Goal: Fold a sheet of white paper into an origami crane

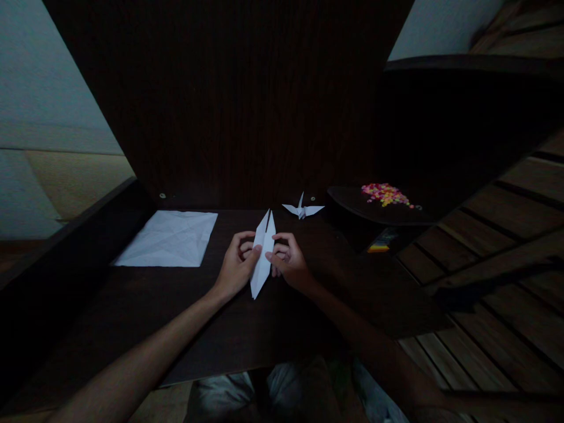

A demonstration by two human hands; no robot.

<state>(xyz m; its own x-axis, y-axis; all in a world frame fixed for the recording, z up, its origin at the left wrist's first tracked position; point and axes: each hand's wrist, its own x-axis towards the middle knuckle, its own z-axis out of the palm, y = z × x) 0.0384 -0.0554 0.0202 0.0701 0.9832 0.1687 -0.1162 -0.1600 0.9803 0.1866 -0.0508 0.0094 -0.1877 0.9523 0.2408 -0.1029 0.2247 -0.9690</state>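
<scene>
Together, a person's left hand (238,264) and right hand (293,264) pinch a narrow piece of folded white paper (263,258) above a dark wooden desk (194,329) in dim light. Each thumb presses on the paper's near face close to its own edge, the fingers curled along the sides and partly hidden behind. The folded piece leans slightly, its upper end to the right and split by a slit into two points, its lower end tapering toward the person. Just beyond the hands, to the right, a white paper crane (302,212) stands with wings spread near the desk's tall back panel (247,106). Flat white paper sheets (170,239), marked with creases, lie on the desk to the left, apart from the left hand. At right, a heap of small pink, red, orange and yellow pieces (384,194) sits on a rounded dark shelf (348,202); below it shows a yellow-edged object (379,248), too dark to identify. Wooden slats (506,323) run along the far right, and a pale wall (48,70) rises at left.
</scene>
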